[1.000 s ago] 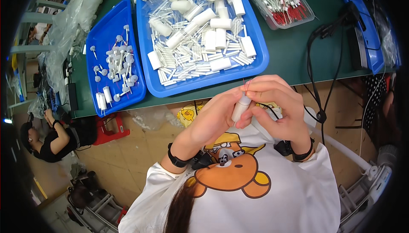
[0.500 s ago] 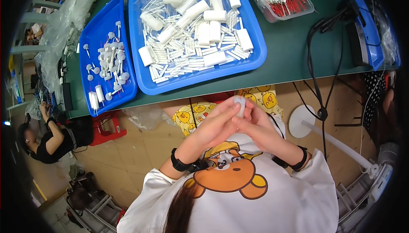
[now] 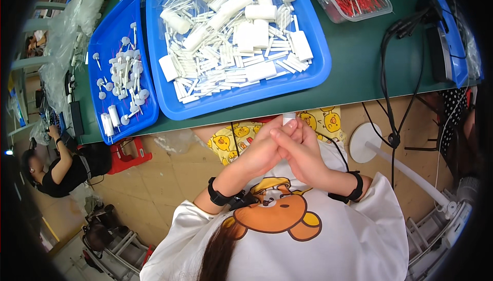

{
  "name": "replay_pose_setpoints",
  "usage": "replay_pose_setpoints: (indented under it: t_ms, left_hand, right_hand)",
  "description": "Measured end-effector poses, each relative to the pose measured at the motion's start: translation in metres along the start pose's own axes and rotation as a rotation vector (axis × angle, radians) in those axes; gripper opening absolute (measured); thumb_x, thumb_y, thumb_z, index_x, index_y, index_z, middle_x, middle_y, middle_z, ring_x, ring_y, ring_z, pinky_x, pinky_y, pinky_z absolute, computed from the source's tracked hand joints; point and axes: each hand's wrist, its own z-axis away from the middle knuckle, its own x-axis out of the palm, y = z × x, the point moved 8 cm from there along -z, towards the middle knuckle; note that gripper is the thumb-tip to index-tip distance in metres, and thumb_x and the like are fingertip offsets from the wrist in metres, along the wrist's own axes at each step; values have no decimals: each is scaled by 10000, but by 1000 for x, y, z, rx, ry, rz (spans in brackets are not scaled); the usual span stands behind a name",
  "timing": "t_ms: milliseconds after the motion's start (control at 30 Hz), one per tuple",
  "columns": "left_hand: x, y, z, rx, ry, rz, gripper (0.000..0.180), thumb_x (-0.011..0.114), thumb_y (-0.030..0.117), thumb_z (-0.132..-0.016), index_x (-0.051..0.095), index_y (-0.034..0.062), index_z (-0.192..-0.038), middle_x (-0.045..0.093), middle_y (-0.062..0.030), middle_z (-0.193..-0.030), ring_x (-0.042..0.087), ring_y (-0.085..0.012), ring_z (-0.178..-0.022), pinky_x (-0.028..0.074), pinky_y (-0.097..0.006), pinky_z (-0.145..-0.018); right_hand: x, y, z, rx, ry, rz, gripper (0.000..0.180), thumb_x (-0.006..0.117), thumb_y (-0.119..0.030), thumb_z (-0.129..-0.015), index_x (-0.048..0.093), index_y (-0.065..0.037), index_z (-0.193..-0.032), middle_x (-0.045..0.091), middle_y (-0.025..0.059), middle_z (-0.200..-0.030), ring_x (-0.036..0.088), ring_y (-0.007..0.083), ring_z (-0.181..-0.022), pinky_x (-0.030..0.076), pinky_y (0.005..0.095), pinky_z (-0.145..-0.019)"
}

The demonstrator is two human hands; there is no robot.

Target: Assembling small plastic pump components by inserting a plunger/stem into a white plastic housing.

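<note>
While hands (image 3: 280, 147) clasp tube (image 3: 289, 118), trays (image 3: 308, 78) hold parts (image 3: 231, 39).

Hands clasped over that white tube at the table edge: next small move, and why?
Probably carry the white tube forward to the small blue tray. Left hand and right hand wrap it together, only its tip showing, and similar white pieces already lie there. Whether it is fully assembled cannot be seen.

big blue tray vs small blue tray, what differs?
The big tray holds loose white strips and fat white cylinders in clear bags; the small tray holds white disc-headed pins and a few rolls. The big tray is packed; the small tray shows bare floor. Both sit on the green table.
</note>
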Motion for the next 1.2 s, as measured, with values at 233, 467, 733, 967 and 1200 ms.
replay_pose_setpoints:
  t_ms: [233,467,733,967,1200]
  left_hand:
    - [-8,6,2,-144,89,-165,236,470,271,-971,494,36,-986,451,29,-840,430,-49,-776,416,-207,-700]
    - [-4,6,-1,-160,62,-207,273,466,318,-970,472,64,-868,412,39,-781,396,-56,-728,393,-216,-669]
    - [-17,-16,-16,108,1,-205,250,456,304,-972,467,61,-913,381,29,-778,371,-71,-730,348,-221,-650]
    - [-5,-8,-7,43,-197,-126,364,451,388,-956,428,72,-1135,437,-8,-825,416,-106,-762,373,-248,-683]
    - [-9,-7,1,39,-106,-28,331,433,402,-958,412,92,-1070,424,-14,-814,410,-119,-766,373,-254,-707]
  right_hand:
    - [6,0,-5,-58,63,88,365,637,-99,-843,442,-8,-1138,527,60,-1060,530,105,-988,452,271,-838]
    - [-1,0,-7,-47,72,130,359,640,-109,-838,462,1,-1131,540,63,-1053,537,108,-966,460,266,-814]
    - [-11,-31,-19,3,-120,650,433,692,-123,-793,470,20,-1135,538,54,-1072,523,99,-966,449,262,-827]
    - [-4,-25,-3,74,-153,496,534,707,-117,-789,435,21,-1226,542,47,-1083,516,96,-999,436,239,-830]
    - [0,-13,0,22,-156,426,626,697,-81,-791,355,17,-1306,499,40,-1125,473,95,-1062,413,236,-882]
